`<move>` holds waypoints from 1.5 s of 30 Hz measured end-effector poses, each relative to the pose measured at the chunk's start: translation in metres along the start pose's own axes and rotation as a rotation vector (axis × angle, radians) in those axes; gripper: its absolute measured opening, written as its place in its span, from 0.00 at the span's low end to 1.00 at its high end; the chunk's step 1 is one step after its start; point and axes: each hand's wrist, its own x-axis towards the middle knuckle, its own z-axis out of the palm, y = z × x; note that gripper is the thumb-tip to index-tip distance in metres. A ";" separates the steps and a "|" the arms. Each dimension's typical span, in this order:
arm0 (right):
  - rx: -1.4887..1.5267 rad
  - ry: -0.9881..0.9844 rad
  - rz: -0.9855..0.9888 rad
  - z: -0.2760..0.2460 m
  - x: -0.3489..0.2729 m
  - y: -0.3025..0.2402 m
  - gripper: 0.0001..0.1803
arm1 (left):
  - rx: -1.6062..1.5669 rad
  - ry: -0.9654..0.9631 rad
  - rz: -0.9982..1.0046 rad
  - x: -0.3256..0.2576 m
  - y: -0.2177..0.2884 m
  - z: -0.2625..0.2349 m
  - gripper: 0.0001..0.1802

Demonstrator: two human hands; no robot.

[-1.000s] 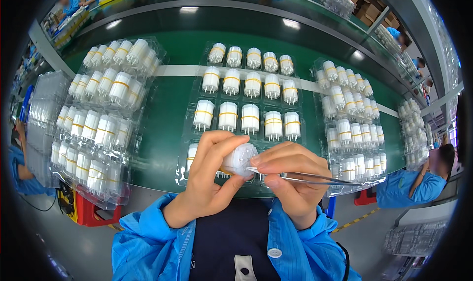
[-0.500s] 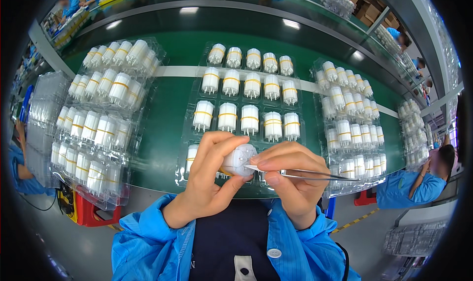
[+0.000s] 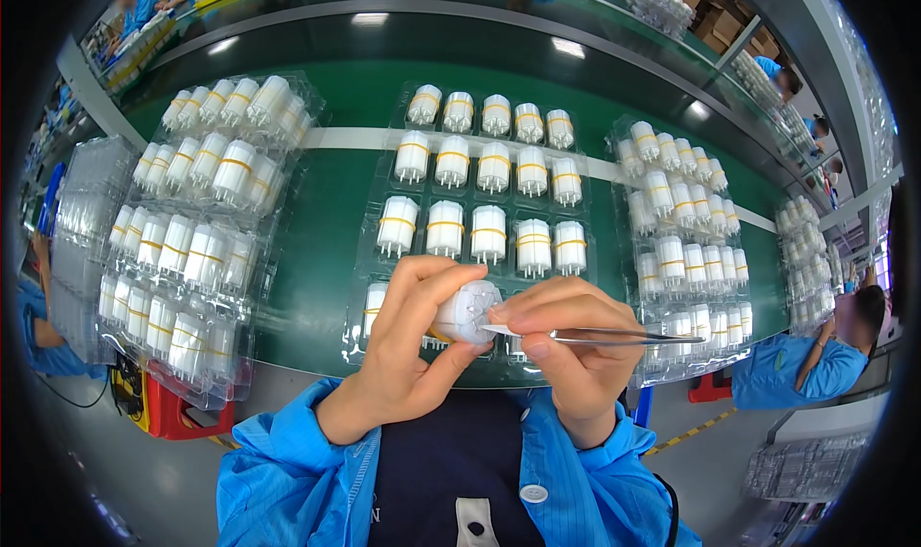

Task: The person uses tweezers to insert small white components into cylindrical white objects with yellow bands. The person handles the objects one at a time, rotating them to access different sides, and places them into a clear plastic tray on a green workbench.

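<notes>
The left hand [image 3: 408, 355] grasps a white cylindrical part [image 3: 467, 311], end face up, just above the near edge of the green counter [image 3: 317, 288]. The right hand [image 3: 566, 345] pinches metal tweezers [image 3: 585, 335], their tip touching the part's face. Beyond lies a clear tray [image 3: 595, 259] of white cylinders banded in yellow.

Right hand [image 3: 566, 350] shifted slightly, tweezers [image 3: 595, 335] tip seemingly nearer white part's [image 3: 467, 310] face, little else changed

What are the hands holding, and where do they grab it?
Left hand grips white cylinder part around its body. Right hand pinches metal tweezers near their tip end.
</notes>
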 end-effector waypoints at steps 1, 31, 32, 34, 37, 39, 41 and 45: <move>0.020 0.007 0.003 0.000 -0.001 0.002 0.08 | 0.001 -0.003 0.006 0.001 0.000 -0.001 0.32; -0.120 -0.033 -0.017 0.001 0.006 -0.005 0.07 | 0.036 -0.050 0.023 0.006 0.000 -0.002 0.32; -0.167 -0.050 -0.027 0.000 0.007 -0.007 0.07 | 0.071 -0.056 0.042 0.007 0.000 -0.003 0.32; -0.218 -0.078 -0.068 0.002 0.011 -0.008 0.08 | 0.125 -0.049 0.070 0.008 -0.001 -0.003 0.33; -0.268 -0.126 -0.075 0.001 0.012 -0.010 0.08 | 0.167 -0.047 0.087 0.008 -0.001 -0.004 0.33; -0.147 -0.099 -0.038 -0.001 0.011 -0.008 0.07 | 0.154 -0.042 0.091 0.007 -0.001 -0.005 0.33; 0.118 -0.016 0.024 -0.003 0.007 0.003 0.07 | 0.111 -0.027 0.097 0.007 0.001 -0.004 0.33; 0.130 0.051 0.049 0.001 0.003 0.005 0.07 | 0.114 -0.013 0.107 0.008 0.000 -0.004 0.33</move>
